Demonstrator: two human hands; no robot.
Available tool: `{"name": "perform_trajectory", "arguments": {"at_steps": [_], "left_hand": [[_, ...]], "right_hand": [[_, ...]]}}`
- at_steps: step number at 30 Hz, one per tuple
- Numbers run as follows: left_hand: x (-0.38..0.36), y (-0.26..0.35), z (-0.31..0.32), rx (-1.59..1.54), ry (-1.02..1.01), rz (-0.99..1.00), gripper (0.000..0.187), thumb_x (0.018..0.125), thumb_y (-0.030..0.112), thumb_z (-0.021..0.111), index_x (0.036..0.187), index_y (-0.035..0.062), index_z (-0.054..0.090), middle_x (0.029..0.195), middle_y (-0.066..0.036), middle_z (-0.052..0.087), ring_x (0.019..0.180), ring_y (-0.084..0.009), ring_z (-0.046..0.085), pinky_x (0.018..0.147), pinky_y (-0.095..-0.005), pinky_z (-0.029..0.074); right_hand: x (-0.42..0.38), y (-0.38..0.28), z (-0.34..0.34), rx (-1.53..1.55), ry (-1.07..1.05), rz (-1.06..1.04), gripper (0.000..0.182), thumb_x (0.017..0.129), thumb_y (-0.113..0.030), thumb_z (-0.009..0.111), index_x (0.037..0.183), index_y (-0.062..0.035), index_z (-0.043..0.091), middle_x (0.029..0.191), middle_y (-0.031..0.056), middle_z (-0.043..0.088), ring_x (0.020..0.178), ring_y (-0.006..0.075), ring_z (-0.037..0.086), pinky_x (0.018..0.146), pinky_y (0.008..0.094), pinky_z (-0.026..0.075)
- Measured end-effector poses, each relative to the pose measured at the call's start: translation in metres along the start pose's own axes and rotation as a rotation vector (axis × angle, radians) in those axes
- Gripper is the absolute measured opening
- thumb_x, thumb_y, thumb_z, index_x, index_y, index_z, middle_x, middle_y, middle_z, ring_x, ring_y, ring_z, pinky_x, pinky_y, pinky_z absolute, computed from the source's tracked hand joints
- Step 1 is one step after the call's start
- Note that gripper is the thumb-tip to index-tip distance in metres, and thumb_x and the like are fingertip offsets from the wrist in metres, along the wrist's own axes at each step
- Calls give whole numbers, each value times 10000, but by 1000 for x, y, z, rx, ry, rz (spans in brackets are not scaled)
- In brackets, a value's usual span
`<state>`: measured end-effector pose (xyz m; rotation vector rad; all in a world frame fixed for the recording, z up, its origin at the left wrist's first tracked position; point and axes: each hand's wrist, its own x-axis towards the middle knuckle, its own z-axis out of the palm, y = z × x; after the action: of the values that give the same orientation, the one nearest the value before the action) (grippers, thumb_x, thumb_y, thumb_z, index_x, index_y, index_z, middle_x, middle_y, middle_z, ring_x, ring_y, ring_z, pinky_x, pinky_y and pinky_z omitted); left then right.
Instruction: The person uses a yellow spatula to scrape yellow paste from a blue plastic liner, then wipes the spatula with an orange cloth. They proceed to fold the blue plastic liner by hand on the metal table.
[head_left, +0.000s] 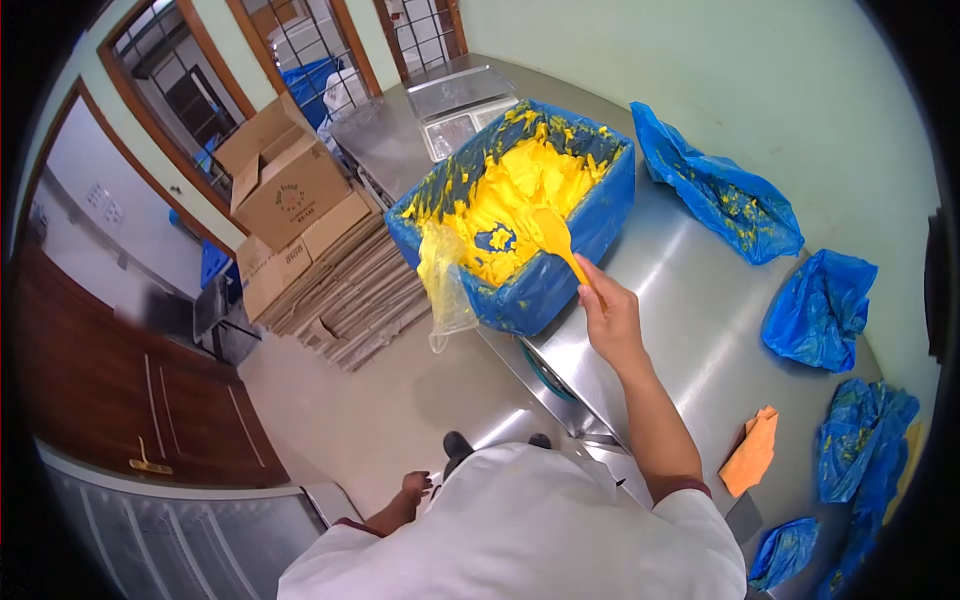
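Observation:
My right hand (612,312) is wrapped round the handle of a yellow spatula (552,232). The spatula's head rests on soft yellow paste (520,185) in a box lined with blue plastic (590,225). Paste is smeared up the inner walls, and a patch of blue lining shows through near the spatula. Over the box's near left rim hangs a clear plastic bag (447,290) streaked with yellow. My left hand (415,487) hangs low beside my body, away from the box, with its fingers loosely apart and nothing seen in them.
Behind the box on the steel table (680,290) is a weighing scale (465,110). Smeared blue plastic bags (715,190) and an orange cloth (750,452) lie along the right. Flattened cardboard (350,290) and an open carton (290,190) are stacked at the left.

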<state>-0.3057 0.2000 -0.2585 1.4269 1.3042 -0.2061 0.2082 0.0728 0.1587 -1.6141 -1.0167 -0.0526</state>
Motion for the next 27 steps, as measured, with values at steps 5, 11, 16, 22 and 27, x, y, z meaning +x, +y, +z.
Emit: {"name": "perform_trajectory", "arguments": {"at_steps": [5,11,16,22,27], "left_hand": [[6,28,17,-401,103,-384,292,925,205,501,1164,77,609,1034,-136,653,931,-265,645,758,-417,494],[23,47,0,-359,8,-254,264,894,177,565,1109,29,605,975,-146,630,867,-278,630,701,-413,527],[47,52,-32,-300,-1,-286,254,889,194,574,1087,43,620,917,-126,649,779,-248,640,663,-409,509],[59,71,-55,-325,40,-187,218,864,149,557,1044,49,628,874,-96,651,744,-217,639,628,-371,489],[54,73,-59,-301,39,-231,219,861,157,564,1041,50,625,860,-91,648,714,-203,629,606,-348,478]], "right_hand": [[-8,-41,17,-529,-148,-279,553,744,9,606,1278,-134,583,841,89,576,728,264,603,615,377,517],[-41,-79,9,-788,-321,-202,633,690,9,609,1300,-159,578,869,48,572,767,224,590,581,349,521],[-52,-107,-15,-931,-412,-124,606,704,17,610,1283,-163,598,853,46,591,736,211,596,576,328,515],[-67,-103,-36,-151,-139,365,413,902,-54,559,1313,-96,571,750,24,579,570,109,501,503,233,396],[-63,-64,1,216,-19,578,392,971,-124,509,1361,-81,520,799,-23,566,559,20,414,474,164,319]]}}
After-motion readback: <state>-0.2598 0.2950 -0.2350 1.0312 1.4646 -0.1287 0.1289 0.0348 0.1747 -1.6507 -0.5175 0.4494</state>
